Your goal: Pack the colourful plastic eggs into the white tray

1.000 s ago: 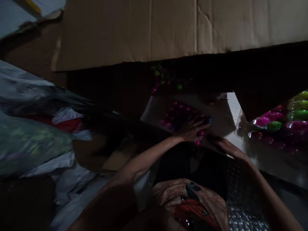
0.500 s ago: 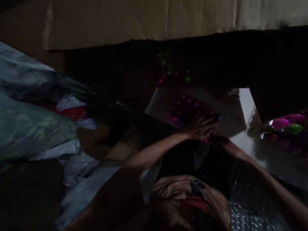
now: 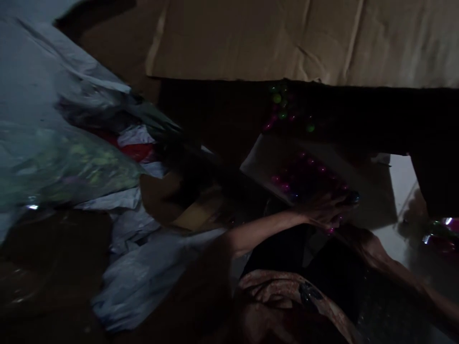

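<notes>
The view is very dim. My left hand (image 3: 324, 210) lies palm down on a cluster of small shiny pink balls (image 3: 301, 174), fingers curled over a few of them; one pink ball shows under the fingertips. The balls rest on a pale flat card (image 3: 373, 200). My right hand (image 3: 362, 241) sits just below and to the right of the left hand, close against it, too dark to see what its fingers do. More green and pink balls (image 3: 283, 110) lie farther back in deep shadow.
A large cardboard sheet (image 3: 287, 38) spans the top. Crumpled plastic bags (image 3: 53, 157) and white plastic (image 3: 143, 277) pile up on the left. A shiny packet of coloured pieces (image 3: 442, 234) is at the right edge. Patterned cloth (image 3: 283, 291) covers my lap.
The camera has swung left, so everything has shifted right and down in view. Both hands stay together on the pink balls.
</notes>
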Available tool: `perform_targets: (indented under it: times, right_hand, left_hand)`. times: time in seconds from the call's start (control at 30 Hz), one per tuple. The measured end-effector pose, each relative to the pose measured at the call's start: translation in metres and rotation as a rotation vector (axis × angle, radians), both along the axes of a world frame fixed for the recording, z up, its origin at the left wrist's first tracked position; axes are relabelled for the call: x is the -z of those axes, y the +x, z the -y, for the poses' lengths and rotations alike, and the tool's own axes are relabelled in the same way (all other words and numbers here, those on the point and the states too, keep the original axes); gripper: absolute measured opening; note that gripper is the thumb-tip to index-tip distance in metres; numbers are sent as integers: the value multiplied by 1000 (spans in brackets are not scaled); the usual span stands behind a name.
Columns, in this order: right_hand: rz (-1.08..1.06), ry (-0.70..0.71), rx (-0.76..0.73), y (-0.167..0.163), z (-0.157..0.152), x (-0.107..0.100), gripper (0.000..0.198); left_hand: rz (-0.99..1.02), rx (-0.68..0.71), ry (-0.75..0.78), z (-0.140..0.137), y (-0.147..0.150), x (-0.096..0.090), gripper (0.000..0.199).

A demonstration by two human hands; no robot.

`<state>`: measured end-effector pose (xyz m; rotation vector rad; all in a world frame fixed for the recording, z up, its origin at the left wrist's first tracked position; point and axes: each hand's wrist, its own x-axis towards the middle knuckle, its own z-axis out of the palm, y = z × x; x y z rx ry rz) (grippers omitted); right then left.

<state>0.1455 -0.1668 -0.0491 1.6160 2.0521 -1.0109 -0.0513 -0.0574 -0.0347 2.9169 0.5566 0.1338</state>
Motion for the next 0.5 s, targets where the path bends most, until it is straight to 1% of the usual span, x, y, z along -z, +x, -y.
perform_targets:
  times: [0.03, 0.07, 0.13, 0.2, 0.27, 0.33, 0.4, 0.47, 0.5]
  right_hand:
    - [46, 9, -61, 1, -1, 0, 59]
    - [56, 6, -89, 1, -2, 1, 60]
    - [-9, 16, -68, 0, -4, 3, 60]
    - [-173, 54, 27, -3, -7, 3, 59]
    - [-348, 48, 172, -6, -10, -1, 54]
    - [-438, -53, 359, -9, -12, -11, 49]
    - [-446, -195, 530, -13, -14, -26, 53]
    - [-493, -293, 599, -16, -16, -40, 59]
    - [-519, -316, 613, -18, -17, -47, 60]
  left_hand:
    - [-5, -1, 6, 0, 0, 1, 62]
    - [-9, -6, 12, 0, 1, 2, 63]
    - [-13, -17, 23, 0, 2, 4, 63]
    - [-3, -18, 37, -2, 3, 5, 62]
    - [4, -19, 40, -4, 4, 4, 61]
    - [-9, -25, 19, -5, 4, 2, 61]
    - [-19, -32, -16, -6, 4, 0, 61]
    - [-12, -33, -47, -6, 4, -3, 60]
    - [-10, -35, -59, -6, 4, -5, 60]
